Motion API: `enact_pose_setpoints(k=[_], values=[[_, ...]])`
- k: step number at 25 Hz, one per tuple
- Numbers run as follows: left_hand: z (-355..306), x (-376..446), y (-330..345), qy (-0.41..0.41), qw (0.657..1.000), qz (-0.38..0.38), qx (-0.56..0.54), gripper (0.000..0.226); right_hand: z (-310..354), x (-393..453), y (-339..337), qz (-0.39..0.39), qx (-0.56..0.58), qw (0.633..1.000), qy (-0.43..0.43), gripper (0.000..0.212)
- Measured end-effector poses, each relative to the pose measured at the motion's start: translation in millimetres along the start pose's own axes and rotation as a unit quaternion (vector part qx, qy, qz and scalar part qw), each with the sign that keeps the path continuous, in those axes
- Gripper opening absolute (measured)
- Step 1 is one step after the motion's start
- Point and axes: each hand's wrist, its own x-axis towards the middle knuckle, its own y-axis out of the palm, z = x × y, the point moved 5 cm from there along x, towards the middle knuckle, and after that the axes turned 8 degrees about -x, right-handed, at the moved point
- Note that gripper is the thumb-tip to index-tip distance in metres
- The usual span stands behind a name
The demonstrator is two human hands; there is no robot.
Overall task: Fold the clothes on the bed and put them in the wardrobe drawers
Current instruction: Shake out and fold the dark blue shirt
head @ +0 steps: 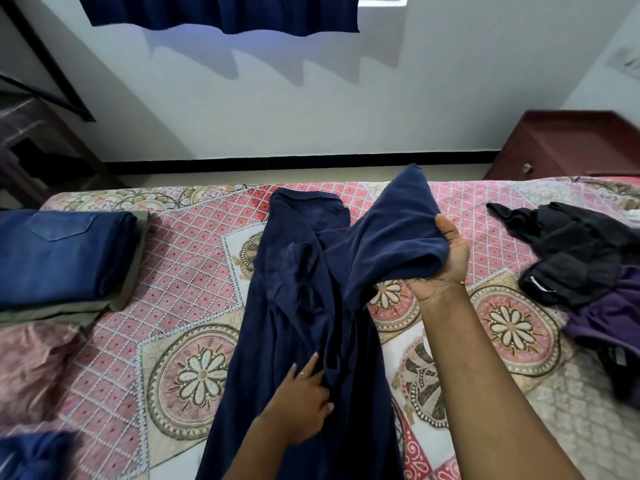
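The navy garment [298, 306] lay lengthwise down the middle of the bed [180, 271], running from near the far edge toward the person. Most of it rested flat on the patterned pink and cream cover, with loose creases along its centre.

The right hand [446, 251] was palm up, beyond the middle of the bed and to the right of the garment's main body. Its thumb and fingers were closed round a bunched section of the navy cloth, which it held lifted off the cover. That raised section peaked near the far edge of the bed and sloped back down to join the rest of the garment. A thin gold bracelet [436, 280] sat at the wrist.

The left hand [304, 396] rested on the near part of the garment, palm down. Its fingers were extended and spread, pressing on the cloth beside a crease rather than gripping it. A ring showed on one finger.

At the left side of the bed sat a folded stack: blue jeans [62, 254] on top of an olive-grey piece [128, 289]. A pink, blurred cloth [31, 368] lay nearer the person on the same side. At the right side lay an unfolded heap of black clothes [571, 251], touching a purple garment [609, 317] just nearer the person.

Beyond the bed stood a dark red cabinet [568, 147] at the right, against the white wall. A navy curtain [221, 12] hung at the top of the view.
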Motion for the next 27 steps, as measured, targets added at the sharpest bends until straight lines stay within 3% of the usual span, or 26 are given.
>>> enact_pose_setpoints(k=[2,5,7,10,11,13,15,16,18,19,21,22,24,26,27], values=[[3,-5,-1,-0.021,0.965,-0.124,-0.229,0.032,-15,-5,4,0.01,-0.026,0.999,0.044,0.023],[15,-18,-25,-0.099,0.835,-0.288,-0.458,0.026,-43,-17,16,0.063,-0.073,0.989,0.116,0.024],[27,-25,-38,-0.112,0.709,-0.333,-0.612,0.026,-66,-32,30,0.112,-0.129,0.97,0.175,0.026],[42,-30,-40,-0.1,0.446,-0.305,-0.835,0.049,-114,-57,38,0.149,-0.281,0.915,0.249,0.02],[47,-35,-39,-0.102,0.377,-0.296,-0.872,0.057,-131,-65,39,0.166,-0.349,0.883,0.267,0.021],[52,-47,-33,-0.117,0.31,-0.286,-0.899,0.067,-160,-84,40,0.222,-0.496,0.782,0.306,0.021],[58,-57,-20,-0.144,0.295,-0.276,-0.903,0.075,-184,-97,33,0.271,-0.602,0.671,0.338,0.018],[55,-62,-16,-0.169,0.302,-0.265,-0.9,0.076,-192,-99,23,0.288,-0.639,0.621,0.351,0.036],[59,-63,-4,-0.221,0.338,-0.244,-0.882,0.067,-208,-98,7,0.284,-0.663,0.581,0.377,0.057],[59,-62,2,-0.251,0.363,-0.226,-0.868,0.06,-214,-94,3,0.284,-0.681,0.575,0.354,0.054],[65,-59,14,-0.302,0.403,-0.219,-0.836,0.049,-215,-79,-1,0.246,-0.765,0.55,0.227,0.044],[67,-58,19,-0.317,0.404,-0.225,-0.828,0.042,-212,-70,-7,0.204,-0.817,0.523,0.136,0.047],[72,-59,28,-0.334,0.411,-0.24,-0.813,0.03,-212,-62,-28,0.148,-0.869,0.472,0.021,0.069],[78,-64,33,-0.35,0.435,-0.276,-0.783,0.025,-227,-64,-60,0.173,-0.907,0.384,-0.016,0.087],[83,-66,38,-0.348,0.441,-0.299,-0.771,0.025,-236,-66,-76,0.193,-0.922,0.336,-0.017,0.084]])
